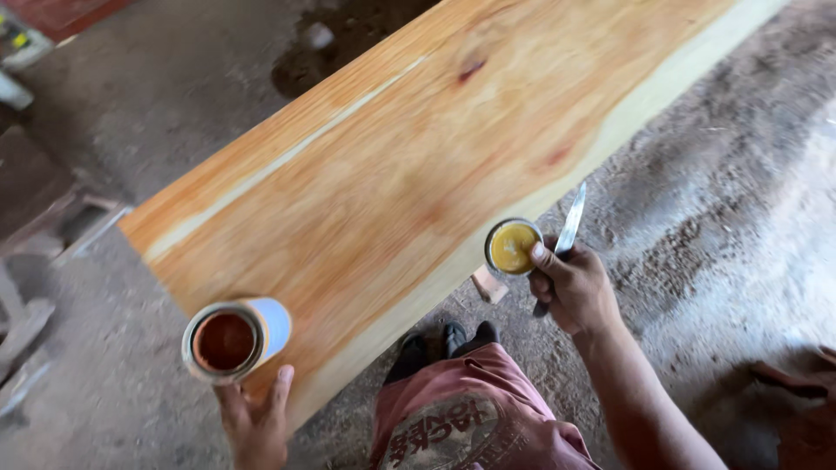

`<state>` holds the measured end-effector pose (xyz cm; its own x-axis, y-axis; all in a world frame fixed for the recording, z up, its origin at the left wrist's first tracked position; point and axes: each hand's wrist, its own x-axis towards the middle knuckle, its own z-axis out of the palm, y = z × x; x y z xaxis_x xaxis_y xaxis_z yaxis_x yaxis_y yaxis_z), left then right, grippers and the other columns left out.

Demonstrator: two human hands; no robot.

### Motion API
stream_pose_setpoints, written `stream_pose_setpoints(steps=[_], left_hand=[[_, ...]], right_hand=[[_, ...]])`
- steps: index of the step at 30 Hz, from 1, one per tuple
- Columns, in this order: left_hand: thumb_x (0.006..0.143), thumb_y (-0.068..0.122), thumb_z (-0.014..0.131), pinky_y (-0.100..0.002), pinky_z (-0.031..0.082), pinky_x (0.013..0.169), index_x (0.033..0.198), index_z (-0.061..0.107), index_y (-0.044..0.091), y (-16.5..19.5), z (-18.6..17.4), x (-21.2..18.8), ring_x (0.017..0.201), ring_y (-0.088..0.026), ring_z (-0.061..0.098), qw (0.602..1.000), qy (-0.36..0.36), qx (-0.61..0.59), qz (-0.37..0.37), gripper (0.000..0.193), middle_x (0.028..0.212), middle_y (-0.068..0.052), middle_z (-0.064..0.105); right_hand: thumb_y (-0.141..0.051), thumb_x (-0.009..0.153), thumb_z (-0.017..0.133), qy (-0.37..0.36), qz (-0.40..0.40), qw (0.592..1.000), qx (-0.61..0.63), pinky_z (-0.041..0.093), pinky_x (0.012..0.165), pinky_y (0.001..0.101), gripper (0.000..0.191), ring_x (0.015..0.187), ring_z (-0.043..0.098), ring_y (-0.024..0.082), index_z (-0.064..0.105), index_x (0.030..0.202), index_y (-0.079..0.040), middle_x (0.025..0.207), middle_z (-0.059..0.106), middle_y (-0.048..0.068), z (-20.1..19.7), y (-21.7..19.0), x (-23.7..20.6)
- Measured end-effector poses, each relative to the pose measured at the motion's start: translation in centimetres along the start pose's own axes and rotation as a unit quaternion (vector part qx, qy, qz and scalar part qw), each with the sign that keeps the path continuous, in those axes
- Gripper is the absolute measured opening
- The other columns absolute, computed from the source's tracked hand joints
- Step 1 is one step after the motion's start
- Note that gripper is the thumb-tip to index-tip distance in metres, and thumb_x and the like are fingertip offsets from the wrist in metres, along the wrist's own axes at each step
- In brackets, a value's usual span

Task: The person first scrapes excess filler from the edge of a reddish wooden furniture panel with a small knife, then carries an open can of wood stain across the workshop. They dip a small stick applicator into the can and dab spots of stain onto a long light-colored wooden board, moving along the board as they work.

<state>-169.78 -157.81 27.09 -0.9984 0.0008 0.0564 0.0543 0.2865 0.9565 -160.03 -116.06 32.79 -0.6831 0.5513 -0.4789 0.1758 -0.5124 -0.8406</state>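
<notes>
A long orange-brown wooden plank (pixel 418 148) runs from the lower left to the upper right. My left hand (pixel 255 418) holds an open metal can (pixel 233 338) with reddish-brown liquid inside, over the plank's near corner. My right hand (pixel 570 287) grips a small round tin (pixel 513 247) of yellow paste at the plank's near edge, together with a thin metal blade (pixel 570 224) that points up and away.
The ground (pixel 714 218) is dusty grey earth with wood shavings. Dark timber pieces (pixel 35 200) lie at the left. My dark shoes (pixel 444 344) and reddish shorts (pixel 461 418) show below the plank. A small wood block (pixel 489 285) sits under the plank's edge.
</notes>
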Motion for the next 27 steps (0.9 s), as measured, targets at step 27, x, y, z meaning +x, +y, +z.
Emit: stream_pose_setpoints(steps=[27], left_hand=[[0.086,0.013,0.078,-0.038,0.058,0.079,0.106,0.071,-0.001,24.6,49.9,-21.7,0.091,-0.027,0.071,0.565,-0.67,-0.053,0.479,0.026,0.099,-0.014,0.072]], right_hand=[[-0.024,0.104,0.071,0.585,-0.281,0.718,0.25,0.041,0.048,0.0262,0.024,0.054,0.05,0.01,0.057,0.098,-0.005,0.07,0.055,0.002,-50.4,2.3,-20.4]])
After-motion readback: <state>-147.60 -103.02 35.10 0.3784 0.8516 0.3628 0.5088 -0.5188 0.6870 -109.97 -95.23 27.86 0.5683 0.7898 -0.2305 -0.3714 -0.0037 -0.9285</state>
